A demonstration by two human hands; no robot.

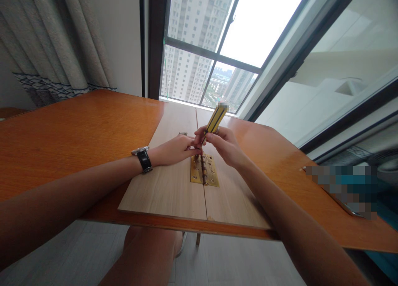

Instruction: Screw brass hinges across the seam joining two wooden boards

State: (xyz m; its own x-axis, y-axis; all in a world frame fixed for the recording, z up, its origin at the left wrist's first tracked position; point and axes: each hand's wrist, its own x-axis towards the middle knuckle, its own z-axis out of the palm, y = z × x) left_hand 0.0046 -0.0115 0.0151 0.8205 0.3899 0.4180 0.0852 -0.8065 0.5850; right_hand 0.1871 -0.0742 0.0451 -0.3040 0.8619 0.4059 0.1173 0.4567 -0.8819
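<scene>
My right hand (pixel 228 147) grips a screwdriver (pixel 217 119) with a yellow and black handle, tilted with its handle up and its shaft pointing down to the left. My left hand (pixel 177 149) lies low over the left board, its fingers closed together near the screwdriver's lower end; what they pinch is hidden. Just below the fingers, a brass hinge (pixel 205 172) lies flat across the seam, one leaf on the left board (pixel 161 190) and one on the right board (pixel 230 203). Screw heads show in several of its holes. The fingers cover its far left corner.
Both pale boards lie on an orange-brown wooden table (pixel 93 145). A second metal piece (pixel 183 133) shows partly behind my left hand. A blurred-out object (pixel 345 186) rests at the table's right side. A window (pixel 211 49) stands beyond the far edge, with a curtain (pixel 56 37) at left.
</scene>
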